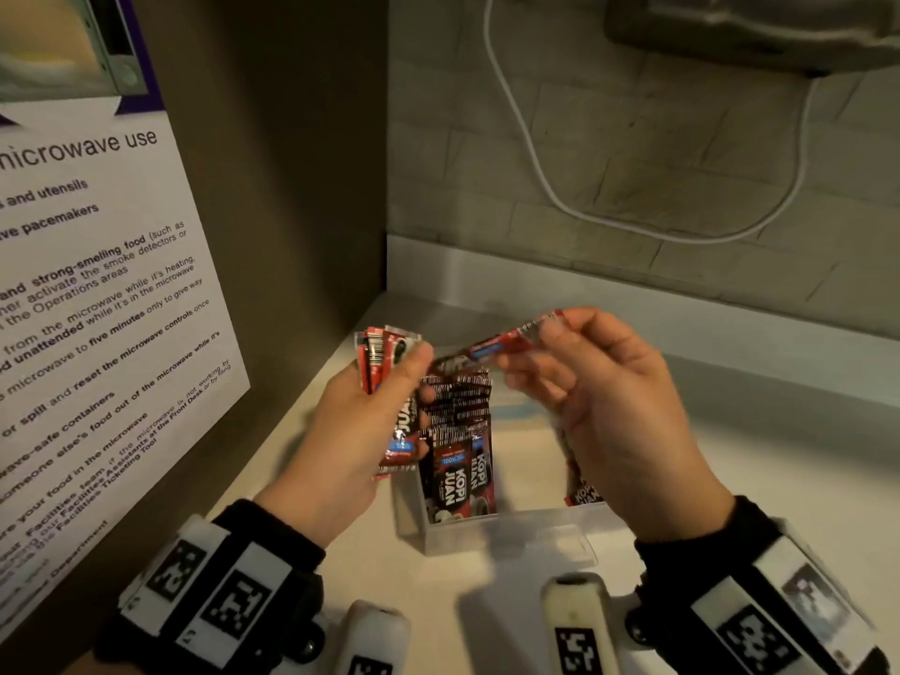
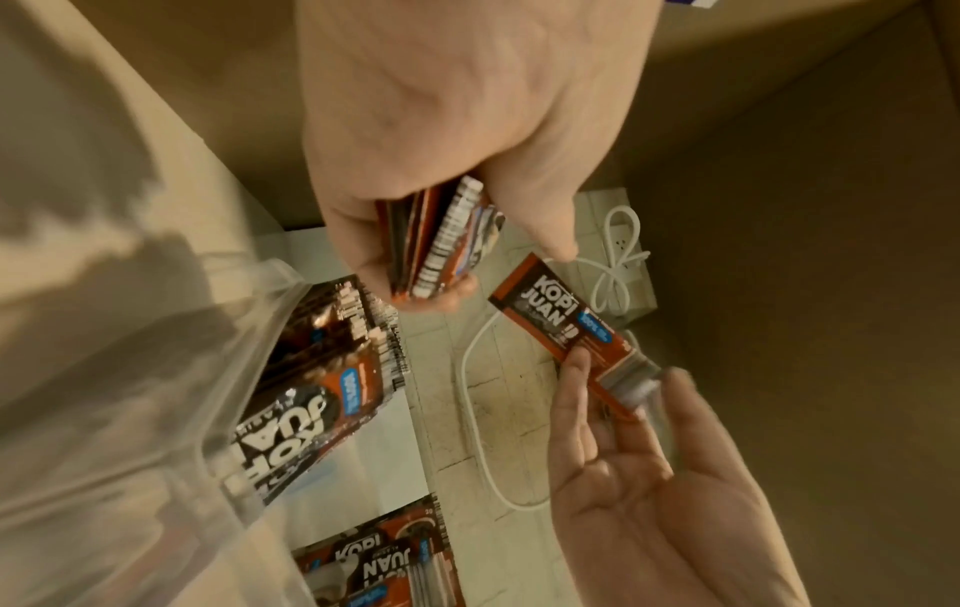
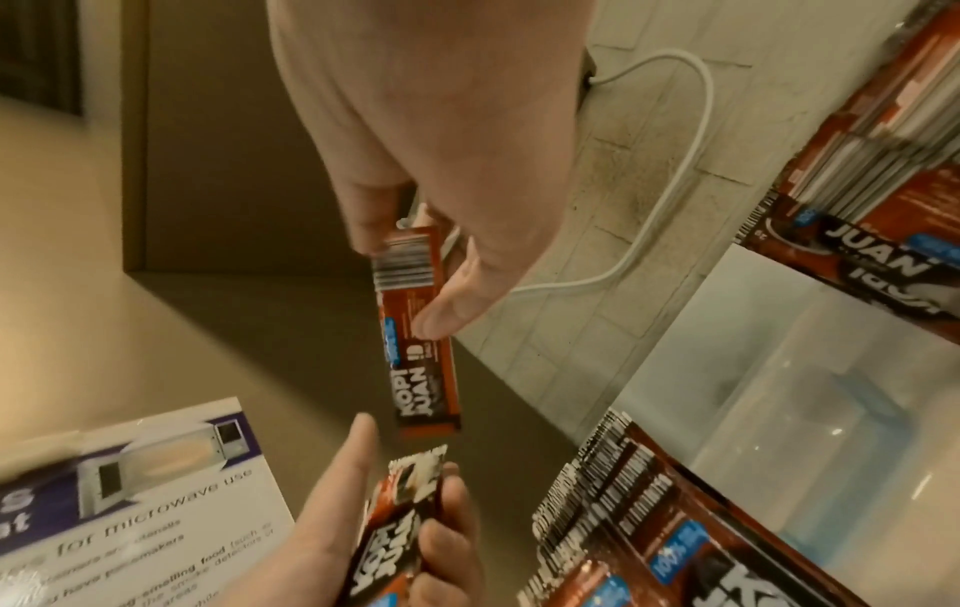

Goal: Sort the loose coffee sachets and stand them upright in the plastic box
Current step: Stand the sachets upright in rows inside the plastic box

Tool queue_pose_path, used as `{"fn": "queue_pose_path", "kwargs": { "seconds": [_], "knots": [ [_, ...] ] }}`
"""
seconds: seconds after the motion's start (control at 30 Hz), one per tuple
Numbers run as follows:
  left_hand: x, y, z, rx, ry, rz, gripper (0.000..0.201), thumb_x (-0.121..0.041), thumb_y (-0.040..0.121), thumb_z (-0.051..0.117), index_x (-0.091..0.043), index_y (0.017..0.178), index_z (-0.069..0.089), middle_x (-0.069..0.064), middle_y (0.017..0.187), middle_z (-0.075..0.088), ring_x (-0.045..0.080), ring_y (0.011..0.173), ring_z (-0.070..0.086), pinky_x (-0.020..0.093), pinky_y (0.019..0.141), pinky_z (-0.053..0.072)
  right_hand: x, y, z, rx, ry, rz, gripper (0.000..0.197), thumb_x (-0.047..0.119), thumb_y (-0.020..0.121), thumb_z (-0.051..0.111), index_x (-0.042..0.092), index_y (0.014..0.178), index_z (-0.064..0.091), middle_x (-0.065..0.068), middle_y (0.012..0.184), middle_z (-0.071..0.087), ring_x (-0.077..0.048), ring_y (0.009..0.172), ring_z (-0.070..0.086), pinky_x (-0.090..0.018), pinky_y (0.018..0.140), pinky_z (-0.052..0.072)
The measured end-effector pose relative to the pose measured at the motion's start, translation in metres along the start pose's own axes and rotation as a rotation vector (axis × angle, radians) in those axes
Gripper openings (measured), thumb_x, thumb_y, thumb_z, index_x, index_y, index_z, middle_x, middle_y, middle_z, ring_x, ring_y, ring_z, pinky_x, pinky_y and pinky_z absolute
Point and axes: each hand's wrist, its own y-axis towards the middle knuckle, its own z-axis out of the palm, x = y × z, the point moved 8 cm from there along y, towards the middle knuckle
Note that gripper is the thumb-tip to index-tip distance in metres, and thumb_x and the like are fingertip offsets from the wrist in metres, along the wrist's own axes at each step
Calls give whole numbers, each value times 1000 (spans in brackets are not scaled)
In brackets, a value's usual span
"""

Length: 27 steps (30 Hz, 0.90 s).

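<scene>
Head view: the left hand (image 1: 350, 431) grips a small fanned bundle of red-and-black foil coffee sachets (image 1: 384, 362), while the right hand (image 1: 599, 397) pinches one single red sachet (image 1: 506, 343) by its end, holding it above the clear plastic box (image 1: 506, 533) that sits on the pale surface (image 1: 730, 470) just below and between both hands. A row of sachets (image 1: 458, 440) already stands upright in the box below the left hand's fingers.

Left wrist view: the bundle sits edge-on between thumb and curled fingers, and the single sachet hangs close beside it, not touching.

Right wrist view: thumb and fingertips (image 3: 442, 320) clamp the barcode end of the single sachet, printed face outward.

Judging by this, the step is adding the single sachet to the bundle; it would go best with the logo facing the same way, edges squared, before lowering the set beside the standing row.
</scene>
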Motion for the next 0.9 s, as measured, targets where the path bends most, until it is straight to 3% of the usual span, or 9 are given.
{"fn": "queue_pose_path", "kwargs": {
  "seconds": [0.07,0.13,0.2,0.3,0.37,0.5,0.63,0.8,0.9],
  "knots": [
    [-1,3,-3,-22,-63,-9,47,-43,66,68,-11,101,65,15,87,69,20,70,63,31,62,51,4,-1,4,60,29,-16,5,17,70,76,14,70,73,-12,83,72,-26,81,67,-30,74,57],
    [-5,3,0,-18,-107,11,38,-29,69,72,-9,101,68,20,92,71,26,79,64,35,67,51,-1,-4,7,89,-132,-21,12,1,65,77,11,71,75,-12,82,74,-22,78,67,-26,70,56],
    [-9,4,3,-11,-131,48,16,-11,73,70,-15,88,69,8,74,72,17,67,67,29,55,53,-12,-7,9,87,-303,10,27,-11,65,74,13,77,75,-9,80,74,-15,67,66,-22,63,53],
    [-11,5,5,-7,-120,77,22,1,77,67,-16,90,64,3,73,72,17,65,69,30,54,55,-23,-10,8,68,-396,44,47,-17,68,72,21,95,67,0,93,70,-17,63,65,-25,62,54],
    [-11,3,7,-3,-88,88,24,4,78,67,-15,92,64,2,73,72,14,63,68,27,52,52,-27,-9,6,48,-409,54,49,-14,70,72,21,103,64,-7,95,66,-19,63,64,-30,64,55],
    [-6,0,10,-7,-57,72,14,-6,82,68,-12,95,66,2,75,70,12,61,64,24,49,50,-23,-8,7,20,-443,43,21,-3,83,65,16,88,69,-28,84,62,-20,67,58,-28,59,50],
    [-4,4,-3,-86,-86,4,18,-27,90,63,-12,100,63,-1,72,62,11,58,60,24,48,50,-10,-1,-27,-183,-516,51,14,-2,88,59,9,85,67,1,67,68,-4,52,56,-13,48,42],
    [1,8,-18,-132,-90,-48,17,-20,92,58,-9,105,59,-2,59,58,11,52,56,25,46,47,-44,-4,-49,-88,-830,383,10,3,88,60,6,83,68,-7,76,69,-9,55,55,-15,42,41],
    [7,6,-20,-131,-72,-75,9,-19,93,55,-11,95,57,1,62,58,12,51,55,25,43,46,-64,-4,-48,-14,-939,452,4,-2,83,67,-2,79,67,-7,65,63,-6,45,51,-12,36,35]
  ]
}}
